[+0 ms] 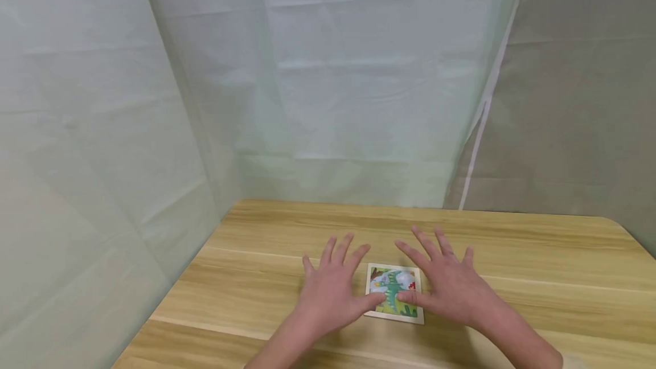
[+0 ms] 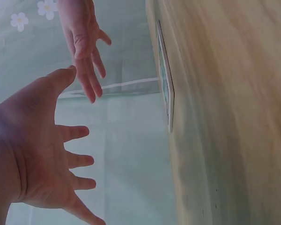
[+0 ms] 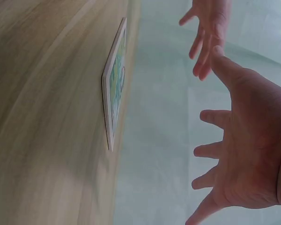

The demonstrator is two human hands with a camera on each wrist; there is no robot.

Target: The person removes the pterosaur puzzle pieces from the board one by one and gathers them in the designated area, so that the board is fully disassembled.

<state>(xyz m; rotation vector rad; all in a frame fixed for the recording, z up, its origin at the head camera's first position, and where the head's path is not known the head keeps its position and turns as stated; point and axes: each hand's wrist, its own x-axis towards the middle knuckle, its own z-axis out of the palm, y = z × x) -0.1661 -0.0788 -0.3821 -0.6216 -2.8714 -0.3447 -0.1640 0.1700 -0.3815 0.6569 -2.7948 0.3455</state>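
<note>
A square picture puzzle board point(image 1: 393, 286) with a pale wooden frame and a green dinosaur picture lies flat on the table. Above its left side hovers my left hand point(image 1: 333, 292), fingers spread. My right hand point(image 1: 451, 286) is likewise spread, above the board's right side. In the head view both thumbs overlap the picture. The wrist views show the board edge-on, as a thin puzzle board point(image 2: 166, 77) on the tabletop, with a gap between it and the hands. Neither hand holds anything.
The wood-grain table point(image 1: 246, 283) has rounded far corners. Behind it and to the left hang pale cloth sheets point(image 1: 359, 101). A darker grey-brown cloth point(image 1: 564, 130) hangs at the right, bordered by a white strip.
</note>
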